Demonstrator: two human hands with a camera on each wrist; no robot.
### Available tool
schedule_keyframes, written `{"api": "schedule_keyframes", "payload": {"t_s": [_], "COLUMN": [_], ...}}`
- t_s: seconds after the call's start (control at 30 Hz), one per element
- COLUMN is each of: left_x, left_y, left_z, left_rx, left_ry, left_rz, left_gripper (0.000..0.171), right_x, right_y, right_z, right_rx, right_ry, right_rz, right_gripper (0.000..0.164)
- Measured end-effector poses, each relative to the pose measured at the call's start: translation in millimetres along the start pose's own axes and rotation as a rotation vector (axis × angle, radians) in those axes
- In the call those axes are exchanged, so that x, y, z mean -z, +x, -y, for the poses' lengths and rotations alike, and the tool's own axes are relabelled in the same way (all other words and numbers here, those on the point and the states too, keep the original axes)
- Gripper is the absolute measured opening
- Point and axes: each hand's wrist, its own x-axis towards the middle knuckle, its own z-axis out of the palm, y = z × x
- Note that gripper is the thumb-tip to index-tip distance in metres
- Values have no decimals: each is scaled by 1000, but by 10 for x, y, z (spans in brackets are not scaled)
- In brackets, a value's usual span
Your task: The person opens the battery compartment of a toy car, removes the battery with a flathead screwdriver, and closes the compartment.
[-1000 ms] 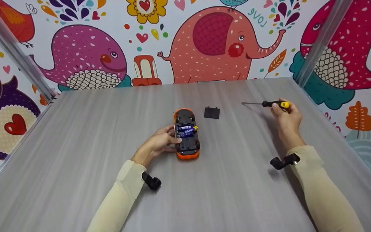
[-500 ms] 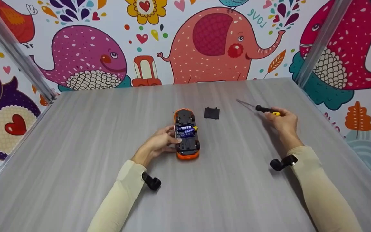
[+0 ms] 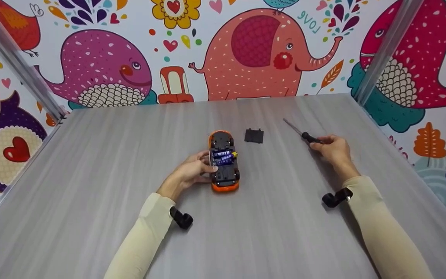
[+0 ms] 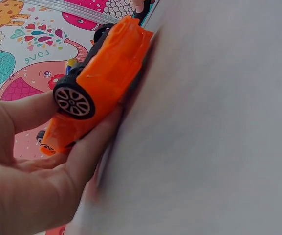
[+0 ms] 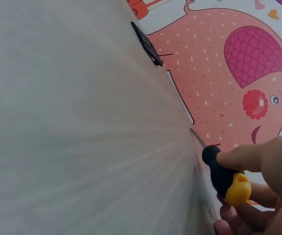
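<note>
An orange toy car [image 3: 225,187] lies upside down, its black underside up and its battery bay uncovered. Blue batteries [image 3: 223,158] sit in the bay, with a small yellow piece [image 3: 234,154] at its right edge. My left hand [image 3: 192,169] grips the car from the left, thumb on the underside; the left wrist view shows the orange side and a wheel [image 4: 74,99] close up. On the right, my right hand [image 3: 334,150] holds a screwdriver [image 5: 222,169] by its black and yellow handle. Its shaft points to the far left, the tip low over the tabletop.
A black battery cover [image 3: 254,136] lies flat on the grey table [image 3: 277,217] just right of the car's far end. Behind the table stands a wall [image 3: 186,50] with cartoon animals, and metal posts [image 3: 387,50] rise at the back corners.
My right hand has come left and nearer with the screwdriver, whose shaft has turned from level to slanting, with the handle end lower in view. The left hand and car stay put.
</note>
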Motion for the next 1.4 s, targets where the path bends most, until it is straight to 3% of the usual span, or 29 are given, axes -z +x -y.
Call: {"api": "schedule_keyframes", "payload": {"t_s": [0.63,0.9,1.2,1.4], "left_x": [10,6,12,32], "left_y": [9,7,-6,8], "left_z": [-9,-7,-14,30], "left_rx": [5,6,-9,-3], "left_ry": [-4,-4,11,12], "left_rz": [-6,5,22,9], "left_gripper": [77,78,75,67], "right_x": [-85,-59,-183,-333], "right_y": [-54,-131,-336,-467], "right_z": [54,160,419,529], "right_rx": [71,53,229,378], "right_ry": [-154,-130,-84,-80], "right_rz": [-21,-5,-42,25], "right_gripper": [48,49,41,35]}}
